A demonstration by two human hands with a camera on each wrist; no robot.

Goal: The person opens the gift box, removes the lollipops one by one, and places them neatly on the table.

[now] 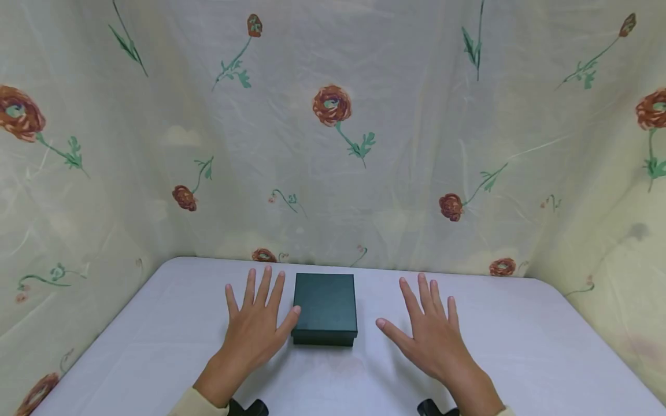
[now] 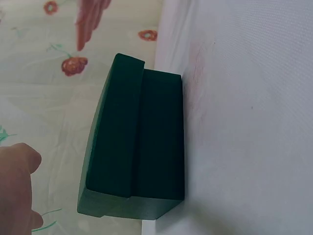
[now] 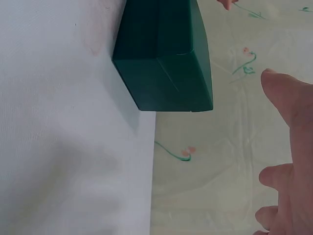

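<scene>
A dark green lidded box [image 1: 326, 303] stands on the white table, its lid on. To its left my left hand [image 1: 253, 330] is spread palm down above the table, with the thumb tip overlapping the box's left edge in the head view. My right hand [image 1: 430, 338], likewise spread, hovers to the right of the box with a gap between. Neither hand holds anything. In the left wrist view the box [image 2: 132, 142] shows its lid seam, with part of the left hand [image 2: 14, 186] at the edge. The right wrist view has the box [image 3: 164, 58] beyond the right hand's thumb [image 3: 283, 93].
The table [image 1: 520, 346] is covered in white cloth with rounded far corners. A pale curtain [image 1: 406, 144] printed with red-brown flowers hangs behind and along both sides. Black wrist mounts [image 1: 255, 408] show below the hands.
</scene>
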